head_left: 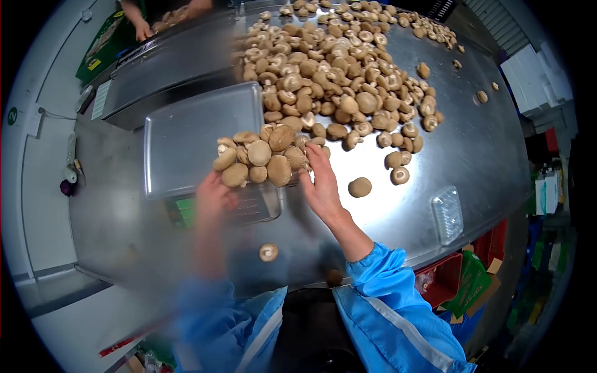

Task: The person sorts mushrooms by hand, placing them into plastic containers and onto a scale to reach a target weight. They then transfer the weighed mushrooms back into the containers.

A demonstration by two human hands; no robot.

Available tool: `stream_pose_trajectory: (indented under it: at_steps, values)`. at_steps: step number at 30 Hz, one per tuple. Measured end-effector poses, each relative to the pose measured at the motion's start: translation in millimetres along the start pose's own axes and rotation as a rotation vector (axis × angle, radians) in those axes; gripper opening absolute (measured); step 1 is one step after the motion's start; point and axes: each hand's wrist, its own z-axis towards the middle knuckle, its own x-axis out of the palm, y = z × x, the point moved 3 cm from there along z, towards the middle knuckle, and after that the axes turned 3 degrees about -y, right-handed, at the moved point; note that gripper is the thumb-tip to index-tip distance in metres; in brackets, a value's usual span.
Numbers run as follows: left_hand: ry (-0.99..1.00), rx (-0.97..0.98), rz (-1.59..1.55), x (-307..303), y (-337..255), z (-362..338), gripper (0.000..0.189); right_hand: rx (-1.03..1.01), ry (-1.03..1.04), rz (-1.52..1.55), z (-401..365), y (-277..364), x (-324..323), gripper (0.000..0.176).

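Observation:
A heaped punnet of brown mushrooms [260, 151] sits in front of me, over the near right part of a flat silver platform [186, 124]. My right hand [321, 183] grips its right end, where a bit of clear plastic shows between fingers and mushrooms. At the lower left end is my left hand [214, 198], smeared by motion, so its grip cannot be made out. Below the punnet, a grey panel with a green label [185, 211] is partly covered by the left hand. One loose mushroom [268, 252] lies stem up near me.
A large pile of mushrooms [336, 68] covers the far middle of the steel table [485, 155]. An empty clear punnet [448, 215] lies at the right. Another person's hands [144, 30] work at far left. Red crates [443, 276] stand below the right edge.

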Motion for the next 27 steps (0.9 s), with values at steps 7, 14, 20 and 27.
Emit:
stream_pose_trajectory:
  at_steps: [7, 14, 20, 27]
  values:
    - [-0.055, 0.002, 0.174, -67, -14, 32, 0.037, -0.141, 0.016, -0.168, 31, 25, 56, 0.047]
    - [-0.282, 0.067, 0.359, -119, -18, 38, 0.03, -0.039, 0.083, -0.155, 21, 30, 71, 0.051]
    - [-0.455, 0.32, 0.316, -149, -21, 31, 0.028, -0.117, 0.071, -0.177, 19, 35, 63, 0.065]
    - [-0.373, 0.677, 0.544, -97, -51, 49, 0.039, -0.243, 0.066, -0.156, 48, 68, 73, 0.066]
